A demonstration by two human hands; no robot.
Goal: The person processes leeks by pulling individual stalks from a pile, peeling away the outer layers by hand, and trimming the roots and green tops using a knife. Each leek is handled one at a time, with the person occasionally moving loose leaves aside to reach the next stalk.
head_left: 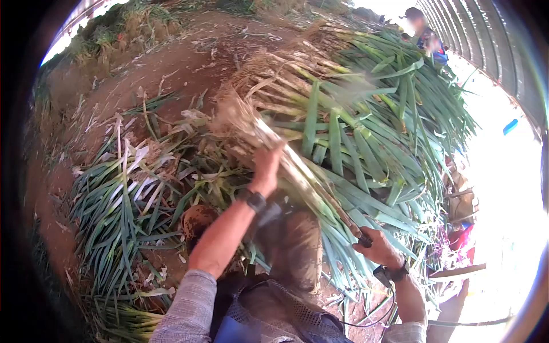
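Observation:
My left hand [267, 167], with a dark band at the wrist, is closed around a bunch of leeks [297, 178]. Their pale stalks slant down to the right across my legs, and the shaggy root end above the hand is blurred. My right hand [378, 250] grips the black handle [364, 238] of a tool whose thin brownish shaft runs up-left along the leeks. Its working end cannot be made out. Just beyond both hands lies a large heap of leeks [394, 143], roots to the left and green leaves to the right.
More leeks [123, 217] lie on the soil at the left, among loose trimmings. Bare reddish soil [166, 68] stretches behind. Another person [426, 37] is at the far right, beyond the heap. A curved ribbed wall [492, 51] rises there. A cable [377, 317] hangs by my right wrist.

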